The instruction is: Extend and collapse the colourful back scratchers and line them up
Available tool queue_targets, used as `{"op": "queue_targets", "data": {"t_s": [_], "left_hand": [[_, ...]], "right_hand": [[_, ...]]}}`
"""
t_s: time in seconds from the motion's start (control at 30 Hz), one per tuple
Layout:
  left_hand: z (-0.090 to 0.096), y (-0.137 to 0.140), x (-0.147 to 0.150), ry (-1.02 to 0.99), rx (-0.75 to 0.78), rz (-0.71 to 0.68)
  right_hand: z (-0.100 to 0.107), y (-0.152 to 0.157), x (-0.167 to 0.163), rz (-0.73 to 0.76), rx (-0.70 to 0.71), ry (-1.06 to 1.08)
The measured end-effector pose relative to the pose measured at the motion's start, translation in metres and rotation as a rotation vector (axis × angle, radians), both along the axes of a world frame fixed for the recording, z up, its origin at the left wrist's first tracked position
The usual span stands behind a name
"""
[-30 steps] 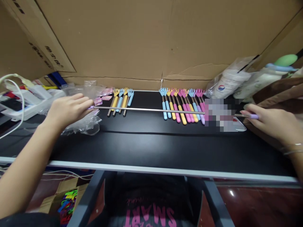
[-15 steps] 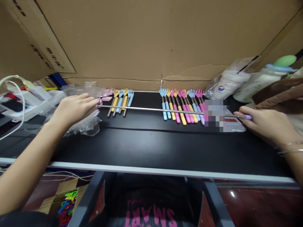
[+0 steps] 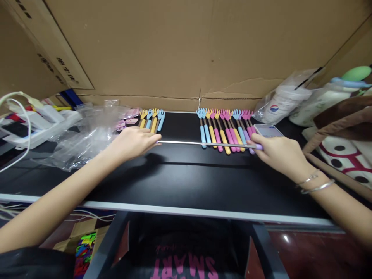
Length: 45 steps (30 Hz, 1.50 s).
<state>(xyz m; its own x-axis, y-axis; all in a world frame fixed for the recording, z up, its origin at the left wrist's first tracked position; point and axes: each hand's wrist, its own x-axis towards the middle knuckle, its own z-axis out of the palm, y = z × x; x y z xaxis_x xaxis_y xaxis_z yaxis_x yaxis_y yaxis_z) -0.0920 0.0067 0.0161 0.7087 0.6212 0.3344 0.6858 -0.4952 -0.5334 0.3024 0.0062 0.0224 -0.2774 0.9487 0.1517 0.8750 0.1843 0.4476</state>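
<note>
An extended telescopic back scratcher (image 3: pixel 186 143) stretches level across the black table, its thin metal rod in plain sight. My left hand (image 3: pixel 135 142) is closed around one end, and the head there is mostly covered by my fingers. My right hand (image 3: pixel 276 153) grips the other end, where a purple handle tip shows. Behind the rod, a row of collapsed back scratchers (image 3: pixel 225 135) in blue, yellow, pink and purple lies side by side with the claw heads toward the cardboard. A smaller group of back scratchers (image 3: pixel 154 118) lies partly behind my left hand.
Clear plastic bags (image 3: pixel 78 141) and pink cards (image 3: pixel 128 121) lie at the left, beside a white power strip (image 3: pixel 40 131) with cables. To the right are a phone (image 3: pixel 267 131), a bagged cup (image 3: pixel 285 102), a bottle (image 3: pixel 325 100) and a brown-handled bag (image 3: pixel 345 155). Cardboard (image 3: pixel 162 50) walls the back.
My hands have come closer together, the left moving right and the right moving left. The rod between them is now shorter. The phone behind my right hand shows differently.
</note>
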Motion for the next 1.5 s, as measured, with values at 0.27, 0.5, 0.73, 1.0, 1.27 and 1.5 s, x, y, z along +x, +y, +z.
{"op": "queue_targets", "data": {"t_s": [0.27,0.5,0.73,1.0,1.27,1.5], "left_hand": [[-0.007,-0.003,0.045,-0.051,-0.062,-0.118],[-0.011,-0.008,0.069,-0.073,-0.157,-0.127],[-0.011,-0.01,0.096,-0.054,-0.188,-0.2],[-0.01,-0.005,0.097,-0.081,-0.134,-0.185],[-0.004,-0.011,0.091,-0.148,-0.09,-0.211],[0.004,-0.001,0.062,-0.117,0.05,-0.177]], "right_hand": [[-0.008,-0.006,-0.042,0.192,0.028,0.086],[-0.012,-0.01,-0.08,0.292,-0.039,0.152],[-0.015,-0.018,-0.099,0.315,-0.162,0.136],[-0.015,-0.012,-0.093,0.313,-0.076,0.145],[-0.007,-0.016,-0.088,0.343,0.013,0.082],[0.003,-0.006,-0.049,0.274,0.08,-0.008]]}}
